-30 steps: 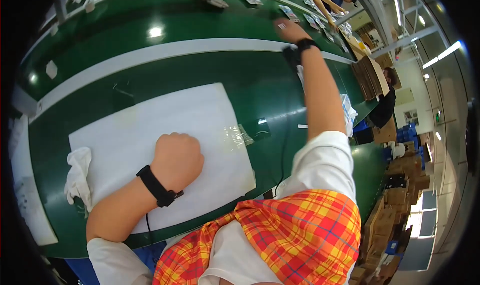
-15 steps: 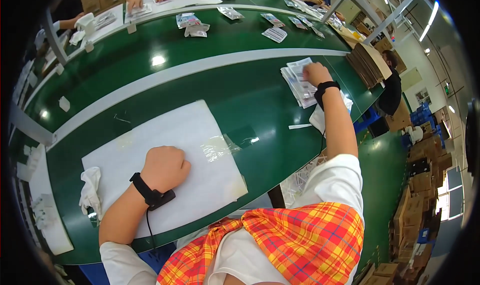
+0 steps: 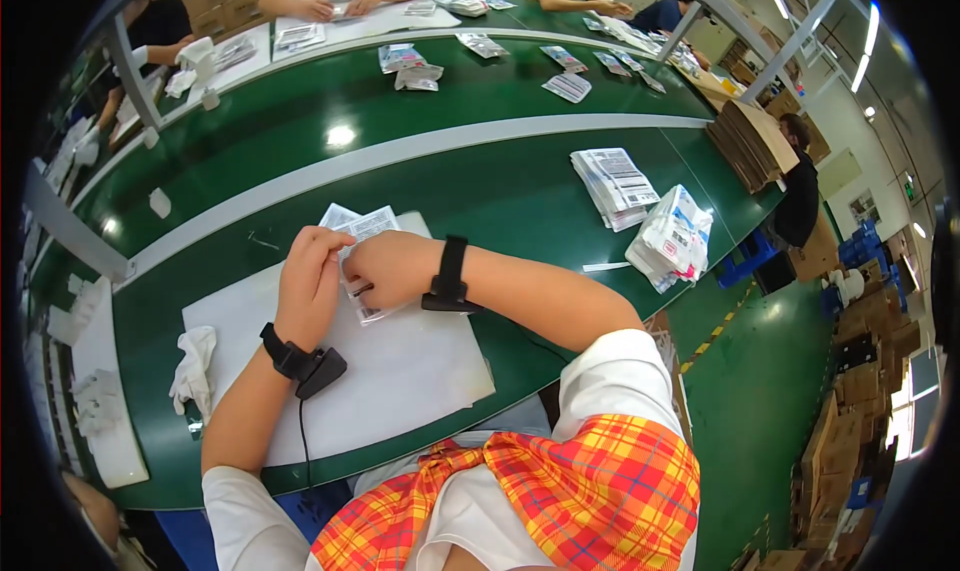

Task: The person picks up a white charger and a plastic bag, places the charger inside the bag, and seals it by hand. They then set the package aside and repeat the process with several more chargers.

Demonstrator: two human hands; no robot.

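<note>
Over the white sheet (image 3: 420,361), my hands meet at flat printed plastic packets (image 3: 372,223) with clear edges. My right hand (image 3: 393,269) is closed on them, knuckles up, and covers their middle. My left hand (image 3: 312,279) touches their left side, its fingers pressed together and bent over the edge. The lower part of the packets shows below my right hand; whether there are two or more I cannot tell. Both wrists wear black straps with small devices.
A stack of printed packets (image 3: 612,189) lies at the right, beside a pile of white-and-pink packets (image 3: 675,236). White gloves (image 3: 193,369) rest left of the sheet. A pale rail (image 3: 400,139) crosses the green table (image 3: 520,211); beyond it lie more packets, with co-workers seated there.
My right hand has come from the stack at the right to the sheet with packets. My left hand has gone from a loose fist to touching the packets.
</note>
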